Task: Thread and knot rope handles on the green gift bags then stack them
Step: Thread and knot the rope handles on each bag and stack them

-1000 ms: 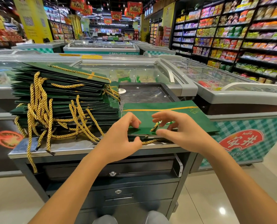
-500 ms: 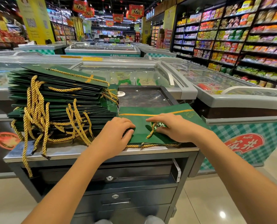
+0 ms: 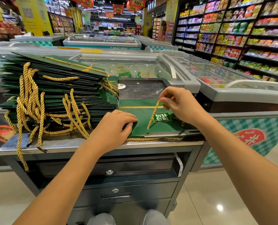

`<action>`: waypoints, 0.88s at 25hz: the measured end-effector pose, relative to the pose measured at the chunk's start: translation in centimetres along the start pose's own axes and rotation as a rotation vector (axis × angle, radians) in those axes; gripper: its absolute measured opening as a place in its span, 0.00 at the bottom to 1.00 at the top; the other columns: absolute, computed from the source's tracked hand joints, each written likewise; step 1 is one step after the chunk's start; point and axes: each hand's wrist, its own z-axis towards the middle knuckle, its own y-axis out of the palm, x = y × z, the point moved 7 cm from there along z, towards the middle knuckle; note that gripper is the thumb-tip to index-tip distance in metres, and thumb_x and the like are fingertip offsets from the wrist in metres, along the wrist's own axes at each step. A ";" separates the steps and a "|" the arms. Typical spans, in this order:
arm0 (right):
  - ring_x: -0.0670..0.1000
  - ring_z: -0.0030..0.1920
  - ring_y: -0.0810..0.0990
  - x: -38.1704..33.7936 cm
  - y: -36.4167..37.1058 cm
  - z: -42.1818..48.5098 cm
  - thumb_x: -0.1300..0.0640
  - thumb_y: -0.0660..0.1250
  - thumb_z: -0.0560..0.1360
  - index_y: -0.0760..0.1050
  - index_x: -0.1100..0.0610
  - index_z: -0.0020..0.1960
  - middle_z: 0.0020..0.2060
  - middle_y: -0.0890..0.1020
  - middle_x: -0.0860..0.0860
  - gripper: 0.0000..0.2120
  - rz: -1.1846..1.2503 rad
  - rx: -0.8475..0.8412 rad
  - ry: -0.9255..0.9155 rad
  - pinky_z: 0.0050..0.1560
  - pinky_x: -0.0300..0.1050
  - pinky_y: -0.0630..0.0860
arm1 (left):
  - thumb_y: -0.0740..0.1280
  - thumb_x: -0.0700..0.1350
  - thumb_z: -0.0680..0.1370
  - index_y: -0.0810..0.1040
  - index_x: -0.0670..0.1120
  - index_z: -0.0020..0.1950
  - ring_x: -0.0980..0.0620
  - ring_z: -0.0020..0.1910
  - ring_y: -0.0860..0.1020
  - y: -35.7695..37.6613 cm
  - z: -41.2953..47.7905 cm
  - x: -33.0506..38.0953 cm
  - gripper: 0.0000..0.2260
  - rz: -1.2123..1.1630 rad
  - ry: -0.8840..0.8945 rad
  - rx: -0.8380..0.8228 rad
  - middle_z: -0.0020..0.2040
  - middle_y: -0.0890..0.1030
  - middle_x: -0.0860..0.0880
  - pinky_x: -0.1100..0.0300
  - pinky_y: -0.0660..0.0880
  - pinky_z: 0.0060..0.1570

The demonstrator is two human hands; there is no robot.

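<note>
Green gift bag [image 3: 141, 125] lies flat at the near right of a steel counter [image 3: 67, 143], a printed label on its face. A gold rope [image 3: 153, 116] rises slanting from the bag to the right hand [image 3: 182, 106], which pinches its upper end between thumb and fingertips. The left hand [image 3: 114, 129], fingers curled, grips the bag's left edge and holds it down. A second rope [image 3: 151, 139] lies along the bag's near edge. Left of it stands a tall stack of bags [image 3: 54, 88] with handles dangling. Chest freezers [image 3: 232, 95] and stocked shelves [image 3: 248, 38] lie beyond.
</note>
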 end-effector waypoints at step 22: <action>0.48 0.30 0.71 2.8 -2.8 -4.1 0.50 0.67 0.81 0.79 0.65 0.42 0.30 0.76 0.53 0.19 -0.143 0.013 0.309 0.31 0.42 0.65 | 0.63 0.44 0.82 0.81 0.52 0.65 0.55 0.65 0.73 0.1 0.0 -0.2 0.14 -0.021 -0.021 -0.002 0.64 0.80 0.59 0.45 0.67 0.67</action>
